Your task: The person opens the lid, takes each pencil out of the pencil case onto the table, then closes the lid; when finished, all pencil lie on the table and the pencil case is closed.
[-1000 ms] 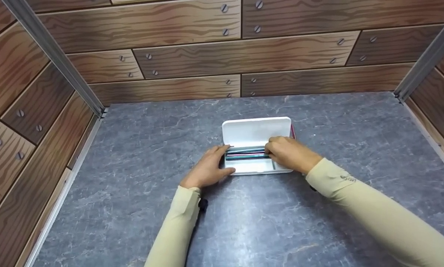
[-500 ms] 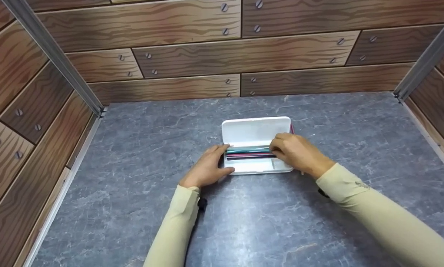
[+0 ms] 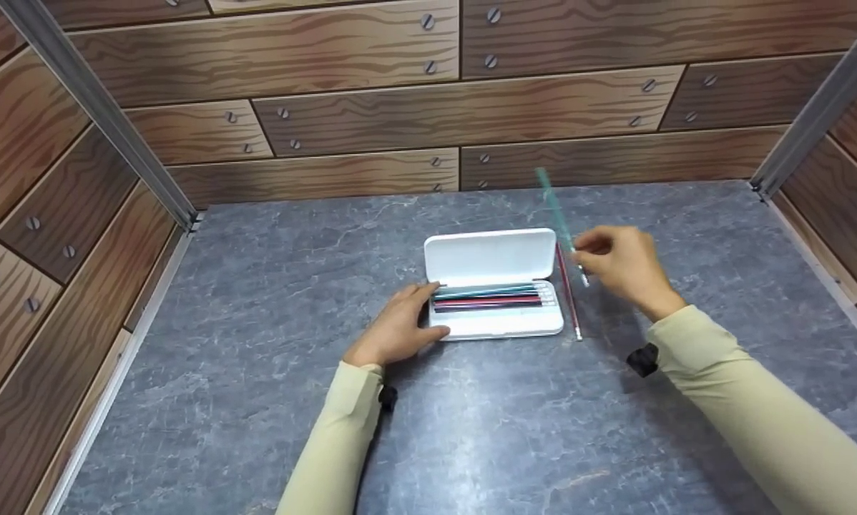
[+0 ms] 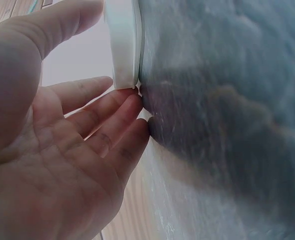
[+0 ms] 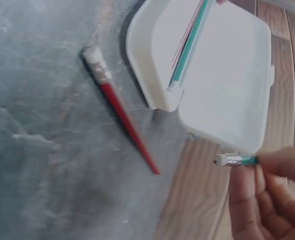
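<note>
A white pencil case [image 3: 496,323] lies with its lid up on the table in the head view. Several teal, red and dark pencils [image 3: 489,298] with white eraser ends rest inside it. My left hand [image 3: 398,325] holds the case's left end, thumb at the front corner and fingers toward the hinge side. Right of the case, my right hand [image 3: 629,268] pinches a teal pencil [image 3: 557,211] near its eraser end, thumb against fingers; the right wrist view shows its metal ferrule and white eraser [image 5: 227,159]. Below that hand, a red pencil [image 3: 569,293] lies beside the case.
The grey marbled table [image 3: 292,286] surrounds the case. Wood-patterned panels [image 3: 357,114] stand at the back and both sides, with grey metal posts [image 3: 106,118] at the corners.
My right hand has come out of the case and moved right and up, now with a teal pencil in it. The red pencil beside the case shows fully. My left hand stays.
</note>
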### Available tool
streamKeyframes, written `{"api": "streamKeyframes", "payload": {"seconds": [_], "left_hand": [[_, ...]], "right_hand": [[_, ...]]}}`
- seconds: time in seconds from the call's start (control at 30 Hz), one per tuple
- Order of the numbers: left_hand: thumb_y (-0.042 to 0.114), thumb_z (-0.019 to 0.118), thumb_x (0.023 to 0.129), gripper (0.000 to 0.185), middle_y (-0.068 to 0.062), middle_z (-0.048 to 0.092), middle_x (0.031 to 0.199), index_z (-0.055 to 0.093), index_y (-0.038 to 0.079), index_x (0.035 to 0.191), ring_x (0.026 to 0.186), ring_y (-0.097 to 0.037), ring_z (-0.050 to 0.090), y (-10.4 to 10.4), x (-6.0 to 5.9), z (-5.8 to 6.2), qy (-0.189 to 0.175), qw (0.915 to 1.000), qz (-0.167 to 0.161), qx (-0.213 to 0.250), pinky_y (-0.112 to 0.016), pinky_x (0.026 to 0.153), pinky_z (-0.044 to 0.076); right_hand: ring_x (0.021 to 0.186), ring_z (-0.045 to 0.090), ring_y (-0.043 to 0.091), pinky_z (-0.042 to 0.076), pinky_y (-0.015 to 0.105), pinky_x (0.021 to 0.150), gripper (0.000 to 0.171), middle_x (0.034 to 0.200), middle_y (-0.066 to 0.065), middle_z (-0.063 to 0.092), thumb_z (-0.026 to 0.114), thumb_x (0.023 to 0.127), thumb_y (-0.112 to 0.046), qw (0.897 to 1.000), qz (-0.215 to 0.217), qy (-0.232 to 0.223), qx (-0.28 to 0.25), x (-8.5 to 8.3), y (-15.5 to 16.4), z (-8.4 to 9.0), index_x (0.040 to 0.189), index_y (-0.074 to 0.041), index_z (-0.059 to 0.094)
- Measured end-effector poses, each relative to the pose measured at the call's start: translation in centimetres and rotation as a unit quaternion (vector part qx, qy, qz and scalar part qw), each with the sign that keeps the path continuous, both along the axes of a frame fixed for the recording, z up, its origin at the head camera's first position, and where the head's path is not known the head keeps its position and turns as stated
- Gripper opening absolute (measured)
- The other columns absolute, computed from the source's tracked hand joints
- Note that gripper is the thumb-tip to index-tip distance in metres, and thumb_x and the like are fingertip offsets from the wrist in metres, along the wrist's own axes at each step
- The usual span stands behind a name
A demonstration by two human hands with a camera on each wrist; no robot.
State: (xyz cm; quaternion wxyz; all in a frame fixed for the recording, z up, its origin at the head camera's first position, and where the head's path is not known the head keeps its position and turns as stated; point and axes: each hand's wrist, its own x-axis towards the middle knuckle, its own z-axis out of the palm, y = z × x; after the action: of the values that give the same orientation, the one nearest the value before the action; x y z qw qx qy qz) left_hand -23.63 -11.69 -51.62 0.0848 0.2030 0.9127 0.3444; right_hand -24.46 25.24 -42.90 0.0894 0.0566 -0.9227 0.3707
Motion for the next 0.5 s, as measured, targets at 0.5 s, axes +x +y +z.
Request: {"api": "streamKeyframes", "payload": {"seconds": [0.5], "left_hand": [[0.032,0.08,0.105,0.082,-0.021,0.048,0.172,0.042,0.007,0.173,0.164,-0.04,0.043,0.6,1.4,2.6,-0.031,0.9994,0.011,-0.006,-0.057,0.137,0.036]], "right_hand": [[0.06,0.071,0.001,0.063,0.02,0.059,0.021,0.078,-0.002,0.078,0.084,0.091,-0.005,0.976,-0.048,-0.206,-0.048,0.9,2.1,-3.5,0.106,0.009,0.08]]}}
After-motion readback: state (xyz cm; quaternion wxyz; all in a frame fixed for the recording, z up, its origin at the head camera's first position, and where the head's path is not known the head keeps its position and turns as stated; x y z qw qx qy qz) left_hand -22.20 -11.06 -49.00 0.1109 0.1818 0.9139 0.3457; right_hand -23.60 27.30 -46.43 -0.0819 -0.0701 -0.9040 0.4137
